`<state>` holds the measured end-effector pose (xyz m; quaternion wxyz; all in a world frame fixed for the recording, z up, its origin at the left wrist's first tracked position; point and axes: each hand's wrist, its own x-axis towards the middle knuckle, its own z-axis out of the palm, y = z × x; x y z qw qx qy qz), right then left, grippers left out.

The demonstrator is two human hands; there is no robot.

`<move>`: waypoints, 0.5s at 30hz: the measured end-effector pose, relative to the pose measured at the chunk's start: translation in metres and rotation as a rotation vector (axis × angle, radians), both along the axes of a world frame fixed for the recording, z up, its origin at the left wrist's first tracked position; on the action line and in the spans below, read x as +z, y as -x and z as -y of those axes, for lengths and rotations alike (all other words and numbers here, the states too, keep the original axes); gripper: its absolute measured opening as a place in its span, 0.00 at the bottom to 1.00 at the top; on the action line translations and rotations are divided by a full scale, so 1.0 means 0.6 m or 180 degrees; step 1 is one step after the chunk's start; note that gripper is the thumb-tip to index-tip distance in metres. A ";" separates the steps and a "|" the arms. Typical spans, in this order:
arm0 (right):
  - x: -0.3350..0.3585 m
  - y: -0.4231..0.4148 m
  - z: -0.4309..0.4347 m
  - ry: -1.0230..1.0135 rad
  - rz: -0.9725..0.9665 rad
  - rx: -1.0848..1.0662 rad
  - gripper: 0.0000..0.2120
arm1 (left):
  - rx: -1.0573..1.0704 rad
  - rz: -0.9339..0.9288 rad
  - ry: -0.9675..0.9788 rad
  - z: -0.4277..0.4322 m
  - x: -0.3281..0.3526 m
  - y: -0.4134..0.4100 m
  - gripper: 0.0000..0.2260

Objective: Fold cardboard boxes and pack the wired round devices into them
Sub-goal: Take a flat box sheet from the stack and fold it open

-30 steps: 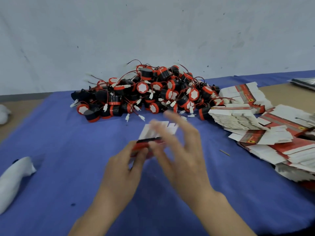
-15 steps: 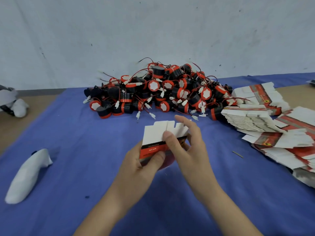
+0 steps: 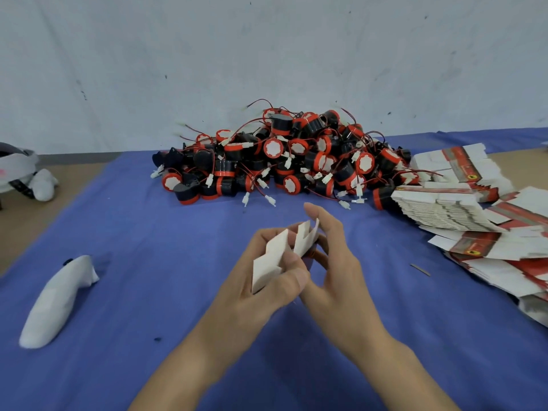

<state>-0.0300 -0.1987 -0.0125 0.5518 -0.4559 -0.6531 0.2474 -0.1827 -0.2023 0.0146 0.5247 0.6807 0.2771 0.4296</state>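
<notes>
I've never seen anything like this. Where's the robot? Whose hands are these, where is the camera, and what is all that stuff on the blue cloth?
There is no robot here. A person works with bare hands, and the single camera sits on their head, looking forward and down. So the left hand and right hand are the wearer's own. Together they hold a small cardboard box, partly folded, with its white flaps sticking up. On the blue cloth behind them lies a pile of round black-and-red devices with thin wires and white plugs. To the right lie stacks of flat unfolded boxes. A white object lies at the left; I cannot tell what it is.
</notes>
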 end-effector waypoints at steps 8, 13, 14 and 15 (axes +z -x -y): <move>-0.010 0.012 0.010 -0.0260 0.0058 0.0314 0.31 | 0.0871 0.0314 0.0098 -0.012 0.001 0.002 0.27; -0.024 0.052 0.021 -0.0291 0.0147 0.0343 0.29 | 0.1320 0.0420 -0.0013 -0.016 -0.008 -0.003 0.28; -0.026 0.058 0.020 -0.0297 0.0107 0.0319 0.28 | 0.1407 0.0444 -0.0021 -0.017 -0.008 -0.001 0.28; -0.027 0.062 0.020 -0.0287 0.0055 0.0296 0.28 | 0.1479 0.0442 -0.0037 -0.018 -0.009 0.000 0.29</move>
